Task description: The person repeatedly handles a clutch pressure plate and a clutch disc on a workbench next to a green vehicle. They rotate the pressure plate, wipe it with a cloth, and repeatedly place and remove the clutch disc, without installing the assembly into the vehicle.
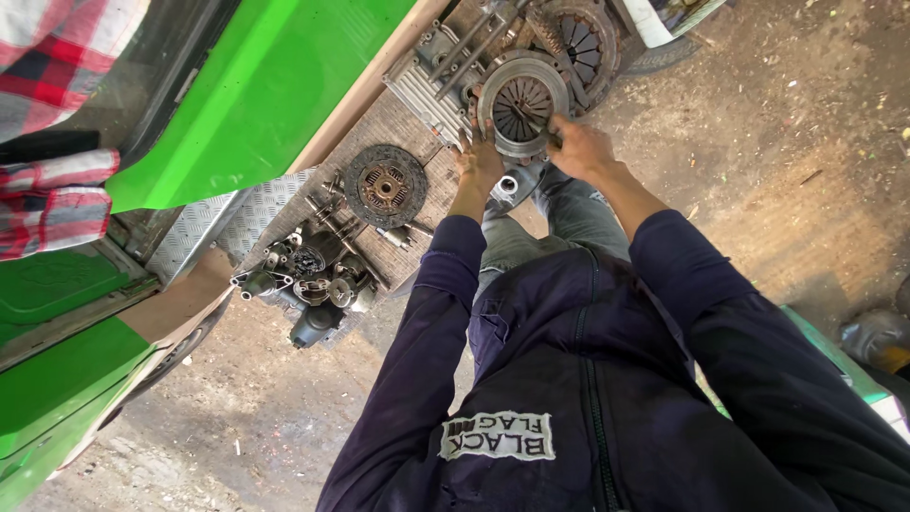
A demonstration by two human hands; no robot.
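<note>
Pressure plate (521,100): round, grey metal, ring of radial spring fingers about a dark centre, rim worn and dusty. Lies flat on the deck (417,114), at the far end of both arms, between the two hands.

Left hand (479,156): at the plate's near-left rim, fingers curled against the edge; whether it grips or only steadies cannot be told.

Right hand (578,147): at the plate's near-right rim, fingers closed on the edge, knuckles up.

Second plate (578,38): similar round part, darker and rustier, just beyond the first, partly overlapped by it.

Clutch disc (385,185): round, dark friction ring, rusty hub with small springs; lies flat on the deck, left of the left hand and apart from it.

Finned casing (427,90): pale aluminium, ribbed, just left of the pressure plate.

Small parts (313,275): oily cluster of cylinders, fittings and short shafts, dark grey, at the deck's near edge.

Deck: brown, ridged, with a strip of bright tread plate (237,223) alongside.

Body panel (265,85): glossy green, slanting beside the deck; more green panelling lower left.

Sleeves (417,360): dark navy, pushed up at the forearms; grey jeans (559,213) below.

Another person's checked sleeve (57,190): red and white, far left edge.

Ground (777,152): bare packed earth, brown, scattered with small debris, sunlit outdoors.
</note>
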